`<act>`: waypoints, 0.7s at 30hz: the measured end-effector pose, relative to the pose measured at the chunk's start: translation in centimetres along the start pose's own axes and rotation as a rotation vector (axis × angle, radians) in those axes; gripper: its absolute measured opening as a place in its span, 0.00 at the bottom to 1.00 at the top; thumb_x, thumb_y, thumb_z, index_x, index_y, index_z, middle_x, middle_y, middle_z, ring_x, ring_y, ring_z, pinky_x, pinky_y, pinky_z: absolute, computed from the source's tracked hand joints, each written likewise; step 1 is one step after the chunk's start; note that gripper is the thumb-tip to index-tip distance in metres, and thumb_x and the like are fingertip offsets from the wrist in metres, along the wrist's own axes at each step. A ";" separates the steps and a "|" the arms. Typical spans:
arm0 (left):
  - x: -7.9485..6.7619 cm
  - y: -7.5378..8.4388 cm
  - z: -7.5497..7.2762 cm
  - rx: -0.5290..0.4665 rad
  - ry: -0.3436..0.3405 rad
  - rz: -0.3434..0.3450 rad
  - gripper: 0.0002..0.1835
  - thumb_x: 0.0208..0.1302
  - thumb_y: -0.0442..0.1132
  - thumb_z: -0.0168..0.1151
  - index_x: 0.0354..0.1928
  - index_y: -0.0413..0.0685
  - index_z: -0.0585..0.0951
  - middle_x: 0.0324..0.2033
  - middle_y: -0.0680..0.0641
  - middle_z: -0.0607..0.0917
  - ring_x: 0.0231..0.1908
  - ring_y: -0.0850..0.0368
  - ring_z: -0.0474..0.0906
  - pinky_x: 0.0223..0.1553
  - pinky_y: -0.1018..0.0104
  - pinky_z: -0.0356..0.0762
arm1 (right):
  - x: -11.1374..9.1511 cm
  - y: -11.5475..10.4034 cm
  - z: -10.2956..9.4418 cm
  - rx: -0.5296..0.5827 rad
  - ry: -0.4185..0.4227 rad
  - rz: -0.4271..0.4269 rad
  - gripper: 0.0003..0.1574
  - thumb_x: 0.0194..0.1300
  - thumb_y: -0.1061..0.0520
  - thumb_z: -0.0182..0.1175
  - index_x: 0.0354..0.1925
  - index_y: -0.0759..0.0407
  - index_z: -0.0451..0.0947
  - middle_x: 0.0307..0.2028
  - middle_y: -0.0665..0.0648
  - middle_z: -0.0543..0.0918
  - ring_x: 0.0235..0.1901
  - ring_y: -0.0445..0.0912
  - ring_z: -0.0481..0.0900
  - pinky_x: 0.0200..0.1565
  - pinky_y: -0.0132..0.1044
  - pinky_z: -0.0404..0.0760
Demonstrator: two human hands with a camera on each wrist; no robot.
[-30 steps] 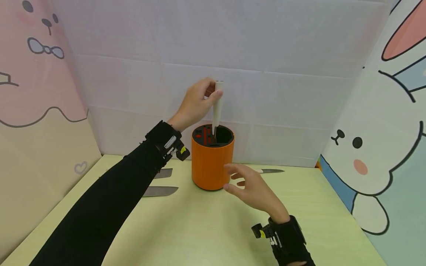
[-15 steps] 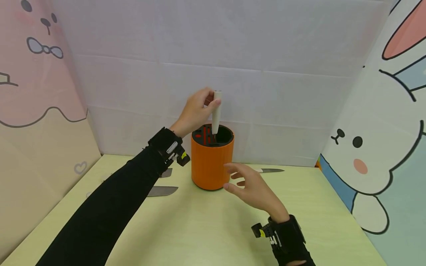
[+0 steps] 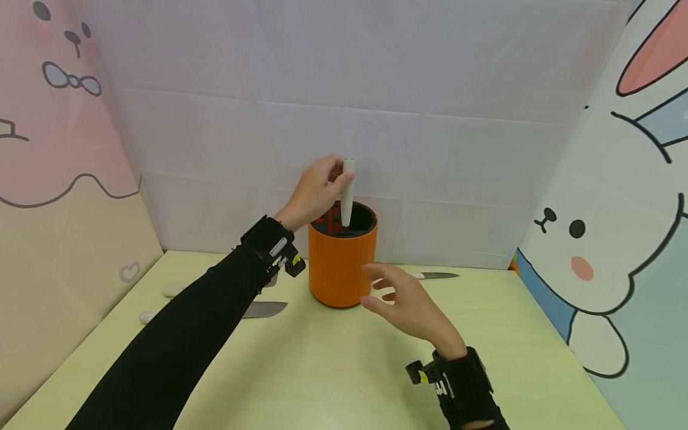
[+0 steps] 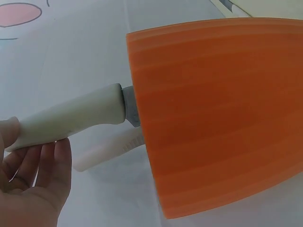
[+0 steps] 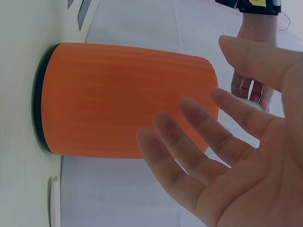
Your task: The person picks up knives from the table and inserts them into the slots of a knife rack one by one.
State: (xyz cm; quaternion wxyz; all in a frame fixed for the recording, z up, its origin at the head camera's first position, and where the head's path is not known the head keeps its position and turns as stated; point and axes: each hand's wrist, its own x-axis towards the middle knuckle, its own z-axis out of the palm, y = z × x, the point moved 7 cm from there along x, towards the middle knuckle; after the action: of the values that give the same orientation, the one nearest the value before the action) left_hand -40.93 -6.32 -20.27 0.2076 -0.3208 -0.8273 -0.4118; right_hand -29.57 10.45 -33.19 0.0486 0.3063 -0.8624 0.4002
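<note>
My left hand [image 3: 314,188] pinches the upper part of the white handle of a knife [image 3: 347,200] above the orange knife block [image 3: 342,269]. The knife stands nearly upright, its lower part hidden inside the block's black top. In the left wrist view a short stretch of grey blade [image 4: 131,106] shows between handle and rim. A paler handle-like shape [image 4: 111,149] lies below it; what it is, I cannot tell. My right hand [image 3: 411,304] holds nothing, its fingers spread and slightly bent in front of the block's right side. Whether it touches the block is unclear.
On the table [image 3: 301,370], a broad-bladed knife [image 3: 266,309] lies left of the block, partly behind my left sleeve. Another white handle [image 3: 173,291] lies just beyond it. Right of the block lies a small knife [image 3: 439,275]. A white wall [image 3: 457,179] rises behind.
My left hand has moved down with the knife, whose blade has sunk into the block until the handle's lower end reaches the top. My right hand has stayed in place.
</note>
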 end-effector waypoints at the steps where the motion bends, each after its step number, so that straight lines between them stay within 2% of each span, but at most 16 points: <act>1: -0.1 -0.1 0.1 -0.002 -0.004 -0.003 0.12 0.73 0.47 0.51 0.52 0.49 0.73 0.41 0.53 0.75 0.40 0.60 0.71 0.40 0.64 0.75 | 0.0 0.0 0.0 0.000 0.000 0.000 0.33 0.64 0.51 0.64 0.64 0.42 0.66 0.57 0.45 0.73 0.49 0.44 0.75 0.48 0.41 0.79; 14: -0.3 -1.1 0.5 -0.004 0.001 -0.019 0.12 0.74 0.47 0.50 0.51 0.50 0.73 0.42 0.53 0.76 0.40 0.61 0.71 0.40 0.64 0.75 | 0.0 0.0 -0.1 0.003 -0.003 0.006 0.32 0.64 0.50 0.64 0.64 0.41 0.66 0.57 0.44 0.73 0.49 0.44 0.75 0.48 0.41 0.79; 21: -0.4 -1.4 0.5 -0.002 -0.010 -0.043 0.14 0.73 0.48 0.51 0.54 0.50 0.72 0.42 0.53 0.75 0.40 0.60 0.72 0.41 0.64 0.75 | 0.0 0.0 -0.1 -0.001 -0.002 0.004 0.32 0.64 0.50 0.64 0.64 0.42 0.66 0.57 0.45 0.73 0.49 0.44 0.75 0.47 0.40 0.79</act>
State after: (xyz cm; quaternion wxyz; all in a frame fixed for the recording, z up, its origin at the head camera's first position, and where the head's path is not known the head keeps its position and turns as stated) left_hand -41.69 -6.69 -21.63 0.1941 -0.3051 -0.8346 -0.4155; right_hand -29.58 10.57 -33.10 0.0472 0.3048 -0.8632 0.3997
